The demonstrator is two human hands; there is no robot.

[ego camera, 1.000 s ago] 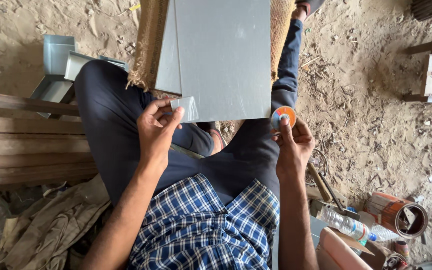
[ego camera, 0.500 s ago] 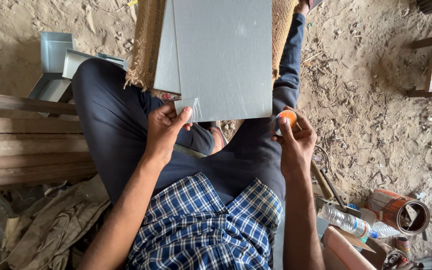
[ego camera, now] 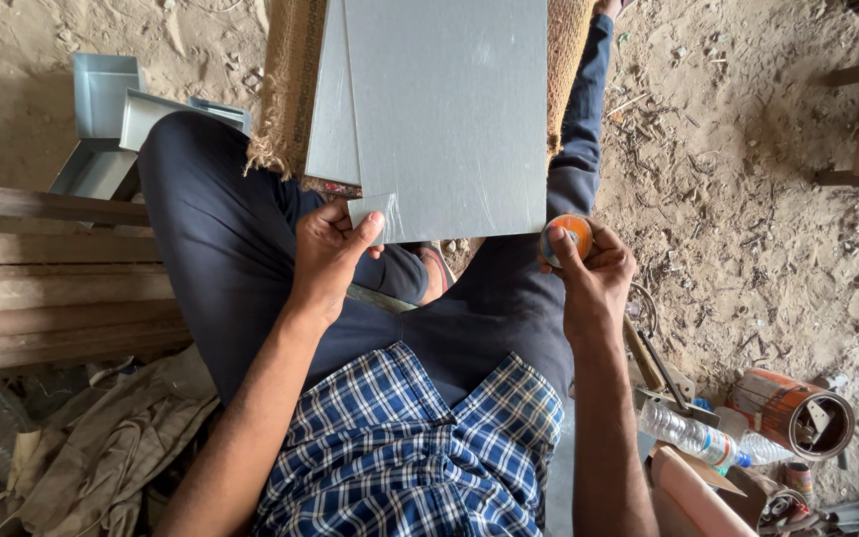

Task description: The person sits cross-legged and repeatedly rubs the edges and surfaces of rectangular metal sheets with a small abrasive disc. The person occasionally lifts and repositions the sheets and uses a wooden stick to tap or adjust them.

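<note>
A grey metal sheet (ego camera: pixel 449 114) is seen laid over a strip of burlap (ego camera: pixel 285 85) on sandy ground, above the lap of a seated person in dark trousers and a blue checked shirt; a second, narrower grey sheet (ego camera: pixel 330 109) is tucked under its left edge. The sheet's near left corner is pinched by the left hand (ego camera: pixel 328 254), thumb on top and fingers curled beneath; just off the near right corner, a small round orange-faced tape measure (ego camera: pixel 569 237) is gripped in the closed fingers of the right hand (ego camera: pixel 597 273). Left of the sheet, folded grey metal channels (ego camera: pixel 116 114) and stacked wooden planks (ego camera: pixel 52 273) are seen; well below its right corner, a clear plastic bottle (ego camera: pixel 693 436) with a blue label band is lying beside a rusty orange tin (ego camera: pixel 792 410), tipped on its side.
</note>
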